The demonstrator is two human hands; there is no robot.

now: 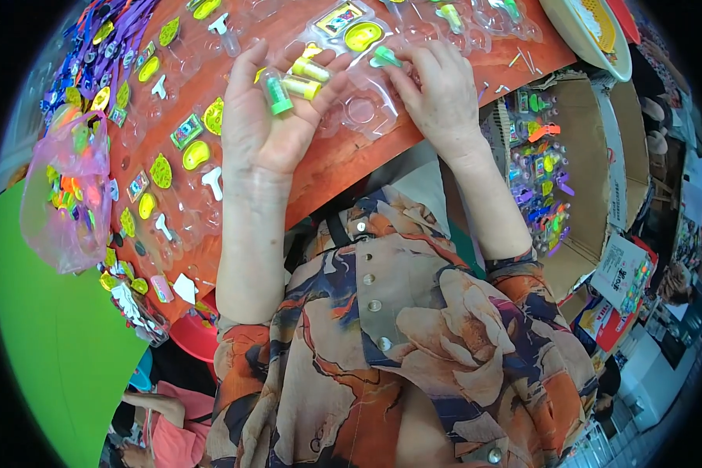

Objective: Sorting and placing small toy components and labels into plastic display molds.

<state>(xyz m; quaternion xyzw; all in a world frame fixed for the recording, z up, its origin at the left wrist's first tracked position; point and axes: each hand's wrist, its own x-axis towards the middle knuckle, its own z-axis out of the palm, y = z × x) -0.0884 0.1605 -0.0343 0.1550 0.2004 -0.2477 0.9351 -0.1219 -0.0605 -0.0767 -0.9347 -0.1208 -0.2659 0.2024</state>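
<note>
My left hand (267, 132) is palm up, its fingers curled around several small clear tubes: a green-capped tube (277, 93) and yellow-capped tubes (301, 86). With thumb and fingertips, my right hand (442, 97) grips a small green-capped tube (385, 57). That tube sits over a clear plastic blister tray (366, 117); whether it touches the tray cannot be made out. In the tray's far part lie a yellow oval piece (363, 36) and a small picture piece (338, 17) with a yellow border.
More filled blister trays (187, 156) cover the reddish table (327, 171). A pink bag (70, 195) of bright pieces hangs at the left, below purple lanyards (105, 39). At the right are a cardboard box (577, 171) with packed sets and a cream basin (569, 31). A person (181, 425) sits lower left.
</note>
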